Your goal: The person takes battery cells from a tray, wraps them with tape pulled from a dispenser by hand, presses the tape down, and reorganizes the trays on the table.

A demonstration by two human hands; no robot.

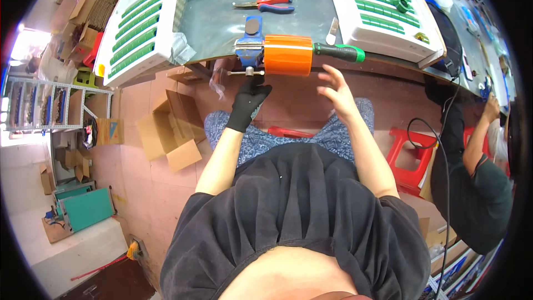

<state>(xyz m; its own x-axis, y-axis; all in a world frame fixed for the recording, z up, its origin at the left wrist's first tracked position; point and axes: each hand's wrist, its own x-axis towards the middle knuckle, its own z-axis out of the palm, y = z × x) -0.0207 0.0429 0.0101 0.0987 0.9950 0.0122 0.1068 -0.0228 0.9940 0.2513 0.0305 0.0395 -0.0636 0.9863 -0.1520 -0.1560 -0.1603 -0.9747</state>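
At the bench's near edge is a blue bench vise (251, 44) with a metal T-shaped handle (248, 71). My left hand (250, 103), in a black glove, reaches up to that handle from below. Its thumb stands off to the right, while the fingertips are partly hidden at the handle. A glossy orange cylinder (288, 54) sits against the vise's right side. From its right end sticks out a black and green tool handle (340, 52), like a screwdriver's; the rest of that tool is hidden. Just below this handle, my bare right hand (337, 93) is open, fingers apart, holding nothing.
Red-and-blue pliers (273, 5) lie on the bench (211, 22). White trays of green parts flank it, one left (172, 8) and one right (425, 50). An open carton (172, 128) stands on the floor. At right are a red stool (408, 158), a black cable and another person (472, 189).
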